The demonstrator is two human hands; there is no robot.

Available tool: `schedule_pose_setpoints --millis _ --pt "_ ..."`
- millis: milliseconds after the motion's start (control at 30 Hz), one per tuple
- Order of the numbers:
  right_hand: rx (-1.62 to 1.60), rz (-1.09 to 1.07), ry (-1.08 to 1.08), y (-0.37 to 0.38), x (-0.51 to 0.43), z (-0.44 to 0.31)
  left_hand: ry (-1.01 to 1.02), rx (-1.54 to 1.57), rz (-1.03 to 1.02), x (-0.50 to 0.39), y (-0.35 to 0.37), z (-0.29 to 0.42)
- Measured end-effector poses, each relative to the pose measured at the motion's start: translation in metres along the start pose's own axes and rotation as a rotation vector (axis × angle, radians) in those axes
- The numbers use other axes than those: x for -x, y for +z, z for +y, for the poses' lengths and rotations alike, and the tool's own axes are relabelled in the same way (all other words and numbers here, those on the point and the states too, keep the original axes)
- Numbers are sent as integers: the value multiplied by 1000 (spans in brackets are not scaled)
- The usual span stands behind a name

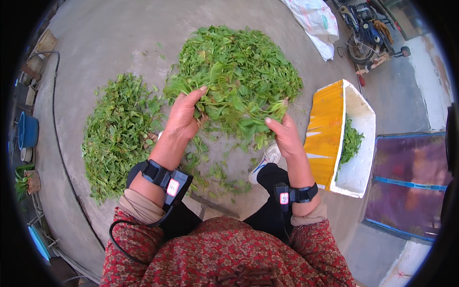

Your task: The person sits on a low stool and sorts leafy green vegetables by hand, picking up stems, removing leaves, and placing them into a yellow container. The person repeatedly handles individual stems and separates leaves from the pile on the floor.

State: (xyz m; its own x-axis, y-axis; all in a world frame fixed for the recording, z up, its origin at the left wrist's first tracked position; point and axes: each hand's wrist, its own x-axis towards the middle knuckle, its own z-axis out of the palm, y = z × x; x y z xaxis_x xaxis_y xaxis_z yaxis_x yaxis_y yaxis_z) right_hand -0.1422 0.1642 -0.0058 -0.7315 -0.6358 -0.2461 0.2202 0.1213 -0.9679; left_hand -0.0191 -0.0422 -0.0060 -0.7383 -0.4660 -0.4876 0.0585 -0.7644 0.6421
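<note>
My left hand (184,113) grips a bunch of leafy green stems (215,77) whose leaves spread up and to the right. A smaller sprig of greens (256,120) is pinched in my right hand (285,134), its pale stem ends near the thumb. Both hands are raised over the near edge of a large heap of leafy greens (244,53) on the concrete floor. To the left of my left forearm lies a second heap of greens (116,140). Loose leaves (218,175) are strewn between my feet. The bunches partly overlap the big heap, so their outlines blur into it.
A foam box (355,143) with a yellow outer side stands at the right, some greens inside. Behind it are a white woven sack (315,25) and a motorcycle (369,34). A black hose (55,100) runs along the left, near a blue bucket (28,131).
</note>
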Motion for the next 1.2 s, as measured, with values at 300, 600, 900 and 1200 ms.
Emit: schedule_pose_setpoints --millis 300,600,900,1200 --pt "30 -96 10 12 9 -8 528 -931 1 2 12 -19" --pt "356 -329 28 36 8 1 513 -849 -389 8 21 -29" --pt "916 -331 -49 12 -2 21 312 -61 -103 2 -10 24" --pt "162 -94 -124 28 -4 5 62 -363 -233 8 0 0"
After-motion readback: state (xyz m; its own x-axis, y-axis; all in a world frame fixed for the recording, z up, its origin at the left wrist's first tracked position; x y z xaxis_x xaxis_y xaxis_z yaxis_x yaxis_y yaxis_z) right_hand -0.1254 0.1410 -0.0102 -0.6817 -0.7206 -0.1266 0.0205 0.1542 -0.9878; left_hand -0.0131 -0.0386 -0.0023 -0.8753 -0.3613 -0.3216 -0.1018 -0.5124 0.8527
